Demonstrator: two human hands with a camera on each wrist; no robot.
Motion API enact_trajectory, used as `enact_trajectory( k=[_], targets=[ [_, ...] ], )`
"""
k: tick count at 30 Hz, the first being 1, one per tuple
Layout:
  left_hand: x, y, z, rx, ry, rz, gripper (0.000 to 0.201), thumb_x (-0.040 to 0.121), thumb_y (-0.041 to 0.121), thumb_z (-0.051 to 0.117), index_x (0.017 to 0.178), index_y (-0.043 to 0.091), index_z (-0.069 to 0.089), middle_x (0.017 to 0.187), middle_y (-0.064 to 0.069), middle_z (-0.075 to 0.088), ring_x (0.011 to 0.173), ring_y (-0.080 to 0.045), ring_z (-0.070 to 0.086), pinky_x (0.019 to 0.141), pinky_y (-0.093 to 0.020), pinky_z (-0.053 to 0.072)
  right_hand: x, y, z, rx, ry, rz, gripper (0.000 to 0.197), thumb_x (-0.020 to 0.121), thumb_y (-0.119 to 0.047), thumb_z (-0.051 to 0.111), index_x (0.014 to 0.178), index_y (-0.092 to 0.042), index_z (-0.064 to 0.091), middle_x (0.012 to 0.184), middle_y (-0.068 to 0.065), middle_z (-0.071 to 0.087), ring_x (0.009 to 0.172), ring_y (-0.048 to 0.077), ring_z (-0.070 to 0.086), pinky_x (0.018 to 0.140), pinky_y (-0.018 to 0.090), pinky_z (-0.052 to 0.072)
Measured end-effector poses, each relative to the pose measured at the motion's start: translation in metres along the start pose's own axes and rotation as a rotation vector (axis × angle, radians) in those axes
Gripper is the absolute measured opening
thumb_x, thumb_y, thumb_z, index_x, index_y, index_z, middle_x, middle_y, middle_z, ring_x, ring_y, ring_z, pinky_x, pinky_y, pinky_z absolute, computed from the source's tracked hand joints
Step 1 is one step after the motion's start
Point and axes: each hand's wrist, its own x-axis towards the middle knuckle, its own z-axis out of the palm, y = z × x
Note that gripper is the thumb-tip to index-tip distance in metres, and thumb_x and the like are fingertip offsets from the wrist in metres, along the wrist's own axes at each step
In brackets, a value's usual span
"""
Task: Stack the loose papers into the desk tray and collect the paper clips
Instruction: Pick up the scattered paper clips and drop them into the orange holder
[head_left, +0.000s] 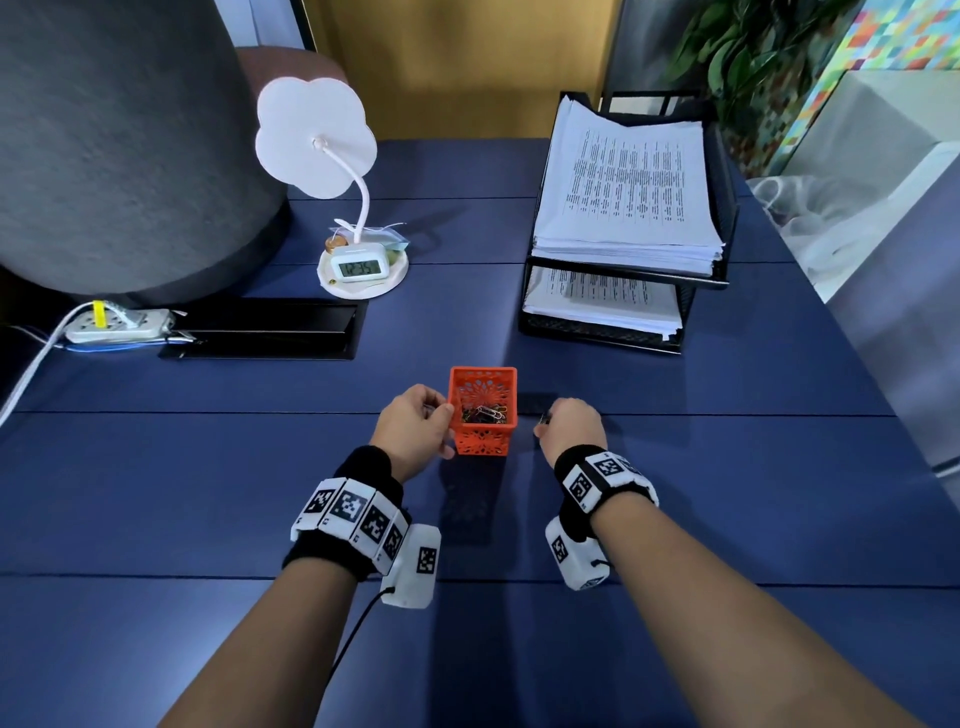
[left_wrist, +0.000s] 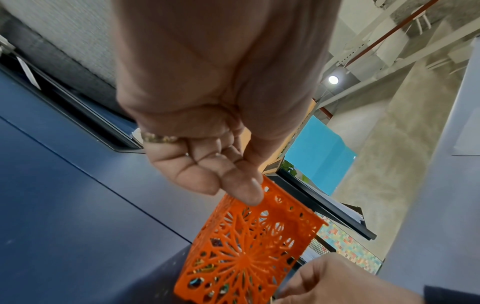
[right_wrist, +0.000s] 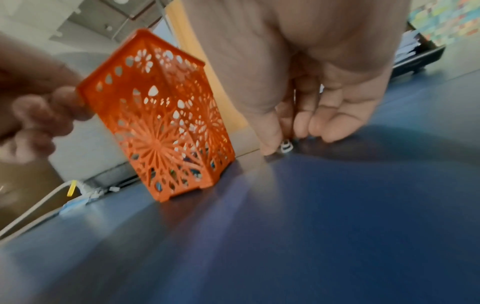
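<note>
A: From the head view we see the orange openwork basket (head_left: 483, 410) upright on the blue worktop (head_left: 208, 493), near the middle, with a heap of paper clips (head_left: 485, 414) inside.

B: And our left hand (head_left: 413, 434) grips its left rim; the left wrist view shows the thumb on the top edge with the other fingers (left_wrist: 197, 174) curled beside it.

A: Our right hand (head_left: 571, 426) is just right of the basket, apart from it. From above we only make out something small at the fingertips.

B: The right wrist view settles it: thumb and forefinger pinch a small white paper clip (right_wrist: 285, 147) right at the worktop surface. Whether it has left the surface, we cannot tell.

A: The black two-tier desk tray (head_left: 722, 228) stands far right, with printed papers (head_left: 623, 182) stacked in both tiers.

B: Far left we see the white flower-shaped lamp (head_left: 316, 137) with a digital clock (head_left: 358, 265) on its base, and a power strip (head_left: 119, 325) at the left edge.
</note>
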Motion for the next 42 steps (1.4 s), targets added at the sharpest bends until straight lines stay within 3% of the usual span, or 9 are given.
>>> enact_trajectory(
  k=[7,11,15,22,25,31,35,38,42],
  targets=[
    [0.003,0.0,0.0,0.002,-0.004,-0.005,0.013,0.096,0.016,0.051,0.083,0.017,0.05,0.064,-0.006,0.062,0.047,-0.02,0.059,0.053,-0.029,0.048,0.002,0.002,-0.008,0.08,-0.099,0.08,0.018,0.083,-0.01,0.054,0.098,-0.007,0.065,0.109,0.015,0.066,0.109,0.035,0.058,0.089,0.037,0.052],
    [0.002,0.001,0.001,0.001,0.003,-0.001,0.013,0.096,0.015,0.05,0.084,0.015,0.05,0.063,-0.005,0.061,0.046,-0.019,0.059,0.049,-0.025,0.046,-0.002,0.001,-0.005,-0.024,-0.106,0.042,0.023,0.087,-0.008,0.052,0.109,-0.006,0.058,0.118,0.015,0.06,0.118,0.034,0.049,0.089,0.038,0.047],
    [0.004,0.001,0.002,-0.015,0.004,-0.006,0.014,0.097,0.015,0.05,0.083,0.017,0.05,0.065,-0.006,0.061,0.046,-0.019,0.058,0.048,-0.024,0.045,-0.008,0.004,-0.002,-0.02,-0.06,-0.047,0.018,0.089,-0.007,0.049,0.104,-0.004,0.058,0.111,0.017,0.063,0.108,0.035,0.056,0.084,0.036,0.047],
    [0.003,0.004,0.005,-0.035,0.009,-0.006,0.014,0.097,0.014,0.049,0.084,0.015,0.05,0.065,-0.007,0.06,0.046,-0.018,0.057,0.046,-0.022,0.045,-0.005,0.018,-0.012,0.361,0.0,0.028,0.014,0.08,-0.006,0.059,0.07,-0.015,0.061,0.086,0.005,0.067,0.083,0.02,0.06,0.072,0.023,0.046],
    [0.003,0.005,0.005,-0.05,0.012,-0.005,0.014,0.097,0.013,0.048,0.083,0.015,0.049,0.064,-0.006,0.059,0.043,-0.016,0.056,0.045,-0.021,0.046,-0.002,0.014,-0.028,0.645,0.106,0.02,0.017,0.073,-0.005,0.064,0.063,-0.019,0.062,0.073,0.001,0.066,0.072,0.018,0.06,0.072,0.027,0.05],
    [0.004,0.007,0.006,-0.036,0.025,-0.001,0.015,0.096,0.013,0.049,0.082,0.016,0.049,0.064,-0.006,0.06,0.045,-0.018,0.058,0.052,-0.028,0.051,-0.014,-0.02,-0.059,0.992,0.114,-0.162,0.016,0.078,-0.001,0.068,0.074,-0.017,0.066,0.064,-0.002,0.063,0.052,0.001,0.054,0.056,0.015,0.046],
    [0.002,0.009,0.005,-0.049,0.02,-0.003,0.015,0.097,0.013,0.049,0.083,0.015,0.049,0.066,-0.007,0.059,0.047,-0.019,0.057,0.047,-0.023,0.05,-0.011,-0.025,-0.054,0.891,0.118,-0.212,0.009,0.085,-0.009,0.064,0.086,-0.015,0.07,0.08,-0.001,0.069,0.075,0.01,0.062,0.077,0.022,0.051],
    [0.001,0.008,0.005,-0.055,0.021,-0.003,0.014,0.097,0.013,0.048,0.084,0.015,0.05,0.067,-0.008,0.059,0.049,-0.02,0.057,0.05,-0.025,0.052,-0.007,-0.01,-0.041,0.673,0.162,-0.158,0.014,0.086,-0.006,0.059,0.09,-0.008,0.072,0.09,0.004,0.07,0.082,0.014,0.062,0.079,0.019,0.045],
    [0.001,0.007,0.006,-0.062,0.02,-0.004,0.013,0.097,0.014,0.048,0.084,0.015,0.05,0.067,-0.008,0.061,0.05,-0.022,0.057,0.062,-0.036,0.053,-0.008,0.015,-0.01,0.227,-0.013,-0.111,0.015,0.085,-0.012,0.061,0.095,-0.007,0.07,0.104,0.011,0.069,0.1,0.027,0.063,0.087,0.027,0.047]
  ],
)
